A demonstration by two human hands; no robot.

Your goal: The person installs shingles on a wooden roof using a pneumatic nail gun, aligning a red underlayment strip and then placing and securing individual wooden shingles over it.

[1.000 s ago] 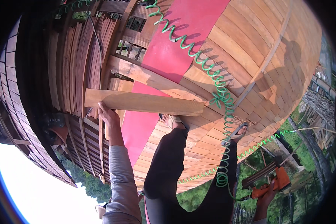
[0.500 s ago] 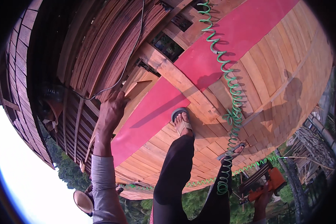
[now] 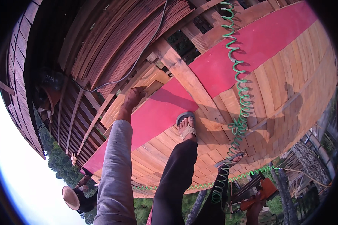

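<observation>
My left hand [image 3: 132,98] reaches forward over the roof, its fingers closed at the end of a thin wooden shingle [image 3: 154,87]. That shingle lies on a stack of pale shingles [image 3: 142,78], beside a red sheet strip [image 3: 146,112]. At the lower right, my right hand [image 3: 254,206] grips the handle of an orange nail gun [image 3: 267,189], held off beyond the roof's lower edge. A green coiled air hose [image 3: 245,101] runs down across the laid shingles [image 3: 270,75].
A wooden plank [image 3: 187,77] crosses the red strip near my sandalled foot [image 3: 186,125]. Bundled dark strips [image 3: 127,41] and a black cable [image 3: 139,56] lie upslope, by gaps in the battens. A person in a conical hat [image 3: 70,198] is at lower left.
My left hand has moved right and down onto the shingle by the stack. The nail gun, still in my right hand, sits slightly further left and lower in view. The view has shifted.
</observation>
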